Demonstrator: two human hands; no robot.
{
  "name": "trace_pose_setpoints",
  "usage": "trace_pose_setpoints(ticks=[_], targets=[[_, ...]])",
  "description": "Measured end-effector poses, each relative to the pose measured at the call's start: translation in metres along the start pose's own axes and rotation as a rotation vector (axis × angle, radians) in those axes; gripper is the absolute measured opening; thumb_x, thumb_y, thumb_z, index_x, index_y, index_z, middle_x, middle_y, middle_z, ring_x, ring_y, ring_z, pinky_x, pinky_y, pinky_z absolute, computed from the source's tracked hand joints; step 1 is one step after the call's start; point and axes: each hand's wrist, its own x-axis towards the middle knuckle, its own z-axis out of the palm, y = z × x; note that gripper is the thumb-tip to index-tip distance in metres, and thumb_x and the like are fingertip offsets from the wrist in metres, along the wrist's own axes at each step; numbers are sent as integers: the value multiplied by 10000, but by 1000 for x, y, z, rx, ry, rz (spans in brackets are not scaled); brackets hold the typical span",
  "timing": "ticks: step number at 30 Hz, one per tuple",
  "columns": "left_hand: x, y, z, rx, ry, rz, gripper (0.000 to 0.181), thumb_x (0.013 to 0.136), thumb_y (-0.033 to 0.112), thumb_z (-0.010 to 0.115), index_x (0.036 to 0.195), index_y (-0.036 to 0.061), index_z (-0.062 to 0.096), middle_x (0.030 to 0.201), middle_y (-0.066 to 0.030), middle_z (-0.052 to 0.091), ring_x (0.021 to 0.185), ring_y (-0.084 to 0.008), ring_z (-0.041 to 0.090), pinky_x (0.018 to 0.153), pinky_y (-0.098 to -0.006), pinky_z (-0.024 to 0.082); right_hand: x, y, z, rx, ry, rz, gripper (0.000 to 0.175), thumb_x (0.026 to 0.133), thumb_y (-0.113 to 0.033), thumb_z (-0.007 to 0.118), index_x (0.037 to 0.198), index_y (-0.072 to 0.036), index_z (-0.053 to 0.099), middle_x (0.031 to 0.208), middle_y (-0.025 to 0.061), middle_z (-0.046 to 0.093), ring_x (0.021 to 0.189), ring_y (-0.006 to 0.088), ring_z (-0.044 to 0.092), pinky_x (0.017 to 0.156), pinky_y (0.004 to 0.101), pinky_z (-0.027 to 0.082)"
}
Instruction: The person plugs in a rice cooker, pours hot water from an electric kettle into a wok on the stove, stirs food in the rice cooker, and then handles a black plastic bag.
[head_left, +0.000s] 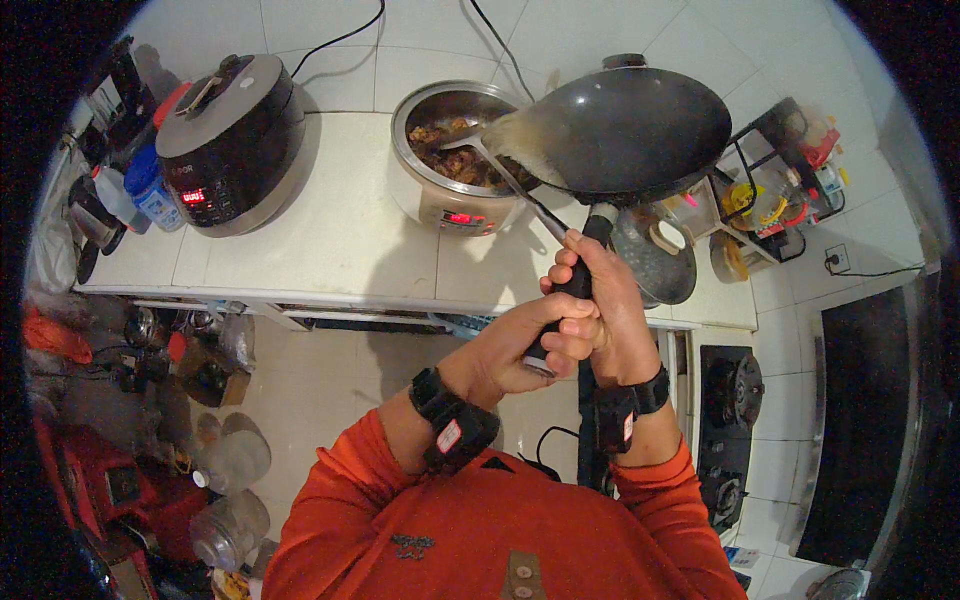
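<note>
Both my hands grip the handle of a black wok (637, 127), which is tilted over a beige electric cooker (427, 206). My left hand (525, 341) is wrapped around the lower end of the black handle (598, 225). Higher up, my right hand (615, 292) closes on the same handle and on the shaft of a metal spatula (514, 180). The spatula's head reaches into the cooker, over dark brown chunks of food (465, 161). Pale brown liquid (525, 150) gathers at the wok's left rim, above the pot's right side.
A dark SUPOR cooker (229, 150) stands left on the white tiled counter (345, 217), near a blue-lidded jar (154, 187). Right of my hands lies a glass lid (656, 262), beside a rack of jars (757, 199). A gas hob (727, 420) is at the far right.
</note>
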Motion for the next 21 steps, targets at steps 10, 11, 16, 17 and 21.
trace_pose_setpoints(ticks=[10,11,16,17,21], targets=[[11,11,-25,-113,-154,-34,112,901,156,522,815,99,480,653,57,410,455,-12,343,380,-162,269,17,5,1,-47,39,-1,204,864,-199,587,807,-40,472,692,37,503,569,135,542,523,296,512],[11,12,-28,-110,-146,-29,116,900,154,519,804,105,475,649,57,412,450,-12,340,375,-162,266,18,6,1,-49,39,-7,210,864,-203,590,807,-40,471,692,38,503,572,135,544,520,296,512],[15,13,-38,-162,-169,-24,153,895,141,501,752,132,448,607,62,410,412,-12,319,345,-163,255,26,9,-1,-162,23,-24,227,866,-222,588,788,-37,481,667,45,528,531,133,540,469,265,479],[16,13,-41,-179,-186,-21,108,901,144,487,803,104,463,598,57,405,400,-15,324,334,-169,266,28,9,-1,-199,22,-23,228,865,-222,588,782,-36,486,662,47,534,521,130,539,457,256,468],[18,14,-50,-273,-223,-29,155,918,169,438,837,50,495,559,45,385,370,-28,341,311,-186,297,33,10,-1,-351,0,-44,225,854,-216,585,754,-34,499,647,47,548,510,118,537,427,229,416]])
